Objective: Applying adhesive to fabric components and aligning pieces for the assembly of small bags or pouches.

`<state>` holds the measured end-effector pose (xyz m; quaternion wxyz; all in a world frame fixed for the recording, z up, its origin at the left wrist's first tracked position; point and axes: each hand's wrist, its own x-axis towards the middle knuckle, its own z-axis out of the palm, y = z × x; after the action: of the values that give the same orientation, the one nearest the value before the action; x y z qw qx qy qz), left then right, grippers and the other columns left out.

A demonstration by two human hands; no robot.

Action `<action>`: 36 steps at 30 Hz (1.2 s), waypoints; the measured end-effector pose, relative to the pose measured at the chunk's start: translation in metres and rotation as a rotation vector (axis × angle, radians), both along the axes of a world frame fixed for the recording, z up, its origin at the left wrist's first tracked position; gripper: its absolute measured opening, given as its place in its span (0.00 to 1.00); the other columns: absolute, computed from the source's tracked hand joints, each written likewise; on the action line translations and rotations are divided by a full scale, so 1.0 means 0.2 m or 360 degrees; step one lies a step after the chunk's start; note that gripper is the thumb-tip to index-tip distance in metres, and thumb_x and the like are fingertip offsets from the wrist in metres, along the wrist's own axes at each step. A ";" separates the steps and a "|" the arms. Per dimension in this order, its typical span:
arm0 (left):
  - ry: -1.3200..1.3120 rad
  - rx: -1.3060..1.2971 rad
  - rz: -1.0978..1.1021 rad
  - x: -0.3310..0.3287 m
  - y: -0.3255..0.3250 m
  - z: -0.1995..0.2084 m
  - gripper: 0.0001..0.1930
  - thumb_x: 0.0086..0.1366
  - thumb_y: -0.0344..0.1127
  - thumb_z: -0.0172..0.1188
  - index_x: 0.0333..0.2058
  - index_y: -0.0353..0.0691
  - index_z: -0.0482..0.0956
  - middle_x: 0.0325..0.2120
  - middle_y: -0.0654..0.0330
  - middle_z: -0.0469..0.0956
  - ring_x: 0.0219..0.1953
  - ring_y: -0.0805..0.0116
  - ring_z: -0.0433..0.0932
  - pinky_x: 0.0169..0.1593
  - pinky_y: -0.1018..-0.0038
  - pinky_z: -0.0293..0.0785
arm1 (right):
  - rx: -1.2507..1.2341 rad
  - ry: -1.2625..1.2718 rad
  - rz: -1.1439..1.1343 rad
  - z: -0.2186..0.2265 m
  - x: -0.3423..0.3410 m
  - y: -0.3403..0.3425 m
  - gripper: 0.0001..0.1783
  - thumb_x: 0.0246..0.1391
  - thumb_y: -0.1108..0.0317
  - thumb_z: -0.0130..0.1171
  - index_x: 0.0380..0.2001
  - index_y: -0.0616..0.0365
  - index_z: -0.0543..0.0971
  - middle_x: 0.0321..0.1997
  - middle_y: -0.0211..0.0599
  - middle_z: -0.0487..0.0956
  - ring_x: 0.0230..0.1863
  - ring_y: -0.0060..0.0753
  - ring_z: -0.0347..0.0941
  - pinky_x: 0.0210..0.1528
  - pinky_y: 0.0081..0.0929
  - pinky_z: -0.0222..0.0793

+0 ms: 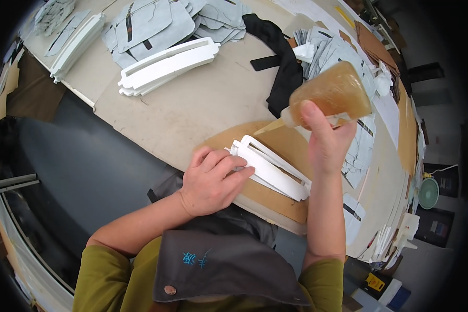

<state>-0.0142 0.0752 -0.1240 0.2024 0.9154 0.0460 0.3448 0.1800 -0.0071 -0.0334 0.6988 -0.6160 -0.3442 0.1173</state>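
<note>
My right hand (328,140) grips a translucent squeeze bottle (340,88) of amber liquid, tilted with its long pointed nozzle (270,127) down and to the left. The nozzle's tip is close to the far-left end of a white slotted plastic frame (270,169). This long, slightly curved frame lies slanted on a brown board (281,205) at the table's near edge. My left hand (213,179) holds the frame by its left part, fingers curled over the near side. Its fingertips rest on the white surface, and part of the grip is hidden.
Another stack of white frames (169,67) lies farther back, and more (78,47) stand far left. Piles of grey fabric pieces (156,23) cover the table's far side. A black cloth strip (281,57) lies behind the bottle. Dark floor (104,156) shows at left.
</note>
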 end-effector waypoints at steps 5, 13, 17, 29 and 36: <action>-0.0017 -0.0039 0.0019 0.00 -0.01 0.00 0.15 0.49 0.32 0.69 0.38 0.53 0.84 0.37 0.72 0.78 0.40 0.66 0.72 0.47 0.67 0.64 | -0.0059 0.0018 0.0063 -0.05 0.00 0.04 0.23 0.45 0.71 0.75 0.44 0.61 0.77 0.37 0.31 0.80 0.37 0.22 0.76 0.42 0.21 0.72; 0.0004 -0.0021 0.0010 0.00 0.00 0.01 0.13 0.52 0.33 0.66 0.39 0.50 0.84 0.38 0.71 0.76 0.43 0.68 0.72 0.49 0.67 0.64 | -0.0207 0.0134 0.0125 -0.01 0.06 0.05 0.25 0.44 0.73 0.74 0.46 0.61 0.76 0.38 0.32 0.80 0.36 0.21 0.77 0.40 0.21 0.74; 0.0010 -0.0019 0.0008 0.00 0.00 0.01 0.15 0.50 0.33 0.66 0.39 0.50 0.84 0.39 0.71 0.76 0.43 0.68 0.72 0.50 0.67 0.64 | -0.0153 0.0180 0.0193 -0.04 0.05 0.08 0.26 0.43 0.72 0.74 0.46 0.62 0.76 0.39 0.33 0.81 0.37 0.22 0.77 0.40 0.22 0.75; 0.0044 0.0009 0.0008 0.00 -0.01 0.01 0.17 0.47 0.30 0.67 0.39 0.52 0.84 0.39 0.69 0.77 0.41 0.66 0.73 0.48 0.66 0.64 | -0.0278 0.0092 0.0136 -0.03 0.13 -0.06 0.29 0.41 0.67 0.77 0.46 0.63 0.76 0.39 0.33 0.81 0.38 0.23 0.78 0.44 0.24 0.74; 0.0046 -0.0004 0.0002 0.01 -0.01 0.01 0.16 0.48 0.29 0.67 0.38 0.51 0.84 0.39 0.69 0.77 0.40 0.65 0.73 0.49 0.65 0.63 | -0.0322 0.0121 0.0145 -0.02 0.17 -0.16 0.29 0.40 0.68 0.78 0.45 0.62 0.76 0.39 0.34 0.82 0.39 0.23 0.78 0.44 0.24 0.74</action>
<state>-0.0125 0.0724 -0.1223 0.2025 0.9201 0.0500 0.3315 0.2146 -0.0397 -0.0373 0.6396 -0.6621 -0.3315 0.2064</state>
